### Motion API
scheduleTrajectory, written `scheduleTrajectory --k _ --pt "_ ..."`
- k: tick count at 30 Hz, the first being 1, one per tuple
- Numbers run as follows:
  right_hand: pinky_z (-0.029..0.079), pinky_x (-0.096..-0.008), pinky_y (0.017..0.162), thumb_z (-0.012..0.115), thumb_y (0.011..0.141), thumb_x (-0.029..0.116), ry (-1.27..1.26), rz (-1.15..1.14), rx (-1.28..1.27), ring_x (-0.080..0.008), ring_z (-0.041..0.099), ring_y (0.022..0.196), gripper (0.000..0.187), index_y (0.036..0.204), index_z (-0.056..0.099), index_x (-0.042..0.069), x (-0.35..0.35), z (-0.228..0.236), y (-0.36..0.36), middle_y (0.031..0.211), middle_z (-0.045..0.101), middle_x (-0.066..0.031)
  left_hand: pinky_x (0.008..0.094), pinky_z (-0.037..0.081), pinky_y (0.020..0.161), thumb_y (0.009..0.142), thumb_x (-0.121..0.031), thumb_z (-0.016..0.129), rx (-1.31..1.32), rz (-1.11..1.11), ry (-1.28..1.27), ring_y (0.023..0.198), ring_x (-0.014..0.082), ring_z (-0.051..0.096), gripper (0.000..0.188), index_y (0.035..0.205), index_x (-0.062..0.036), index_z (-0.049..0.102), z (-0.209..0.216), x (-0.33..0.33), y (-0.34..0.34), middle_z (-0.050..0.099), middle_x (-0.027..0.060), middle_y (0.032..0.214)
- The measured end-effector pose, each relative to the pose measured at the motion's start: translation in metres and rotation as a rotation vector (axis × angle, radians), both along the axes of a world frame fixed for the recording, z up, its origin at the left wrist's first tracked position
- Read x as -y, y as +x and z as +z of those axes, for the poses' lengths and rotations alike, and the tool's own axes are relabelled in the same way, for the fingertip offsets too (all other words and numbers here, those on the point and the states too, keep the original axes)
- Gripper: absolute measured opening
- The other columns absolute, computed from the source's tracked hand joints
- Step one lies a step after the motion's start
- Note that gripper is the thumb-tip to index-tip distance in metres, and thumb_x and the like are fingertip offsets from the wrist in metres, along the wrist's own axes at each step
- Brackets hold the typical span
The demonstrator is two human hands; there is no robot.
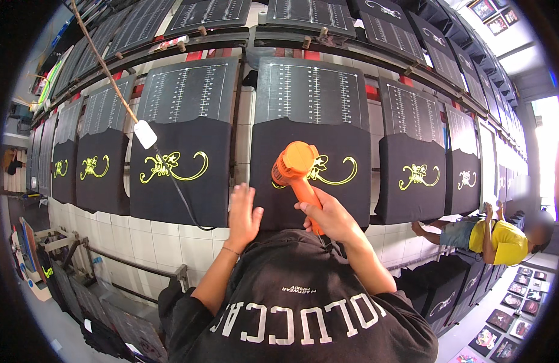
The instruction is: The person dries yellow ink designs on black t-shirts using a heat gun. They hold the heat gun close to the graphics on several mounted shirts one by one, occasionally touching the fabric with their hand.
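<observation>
My right hand [331, 216] is wrapped round the handle of an orange heat gun [299, 160]. The gun's round body hangs over a black T-shirt [343, 202] on the board in front of me, hiding part of its yellow scroll print [337, 173]. My left hand [245, 213] is open, fingers stretched out, beside that shirt's left edge and holding nothing. To its left, another black shirt [152, 202] with a matching yellow print lies on its own board. A white socket [145, 134] hangs from a cord over that shirt, with a black cable running down from it.
Rows of dark boards with white ruler marks [312, 94] stretch left and right, many carrying printed black shirts [412, 178]. Metal rails [128, 261] run behind me on the left. A person in a yellow top [509, 245] stands at the far right.
</observation>
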State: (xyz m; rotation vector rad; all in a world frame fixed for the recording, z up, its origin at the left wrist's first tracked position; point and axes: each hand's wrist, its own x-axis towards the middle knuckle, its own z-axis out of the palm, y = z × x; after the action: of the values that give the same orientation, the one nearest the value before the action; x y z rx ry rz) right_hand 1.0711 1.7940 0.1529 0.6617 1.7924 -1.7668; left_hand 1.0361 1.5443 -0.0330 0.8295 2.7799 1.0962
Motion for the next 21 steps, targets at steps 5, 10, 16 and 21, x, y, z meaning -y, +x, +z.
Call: scheduleTrajectory --k 5,10,16,21 --pt "0.056 -0.0273 0.066 0.054 0.103 0.017 0.013 0.017 -0.014 -0.0096 0.061 0.071 0.044 0.142 0.045 -0.001 0.009 0.002 -0.005 0.115 0.066 -0.0092 0.0538 0.025 0.12 0.099 -0.02 0.053 -0.329 0.571 -0.055 0.146 0.0446 0.031 0.053 0.145 0.0062 0.043 0.021 0.061 -0.041 0.038 0.0272 0.155" --pt "0.055 -0.0277 0.065 0.058 0.102 0.019 0.013 0.005 -0.022 -0.0101 0.061 0.07 0.04 0.136 0.049 0.0 0.013 -0.002 -0.006 0.104 0.067 -0.0084 0.0484 0.034 0.115 0.102 -0.015 0.052 -0.184 0.879 0.127 0.138 0.0407 0.042 0.052 0.148 0.0055 0.038 0.019 0.107 -0.062 0.036 0.0273 0.154" --pt "0.051 -0.0279 0.053 0.061 0.1 0.026 0.051 0.103 -0.063 -0.0126 0.063 0.061 0.051 0.143 0.045 0.003 0.008 -0.01 0.001 0.076 0.063 -0.0066 0.0291 0.051 0.078 0.107 -0.02 0.05 0.268 0.842 0.539 0.092 0.0155 0.058 0.044 0.146 -0.0013 0.043 -0.024 0.107 -0.031 0.061 0.0098 0.114" --pt "0.053 -0.0291 0.057 0.06 0.1 0.027 0.061 0.182 -0.056 -0.0136 0.063 0.063 0.049 0.14 0.046 0.002 -0.021 0.004 0.013 0.078 0.064 -0.0073 0.0262 0.038 0.051 0.108 -0.027 0.049 0.371 0.73 0.488 0.056 0.0076 0.046 0.026 0.115 -0.0032 0.057 -0.026 0.042 0.022 0.049 -0.0009 0.07"
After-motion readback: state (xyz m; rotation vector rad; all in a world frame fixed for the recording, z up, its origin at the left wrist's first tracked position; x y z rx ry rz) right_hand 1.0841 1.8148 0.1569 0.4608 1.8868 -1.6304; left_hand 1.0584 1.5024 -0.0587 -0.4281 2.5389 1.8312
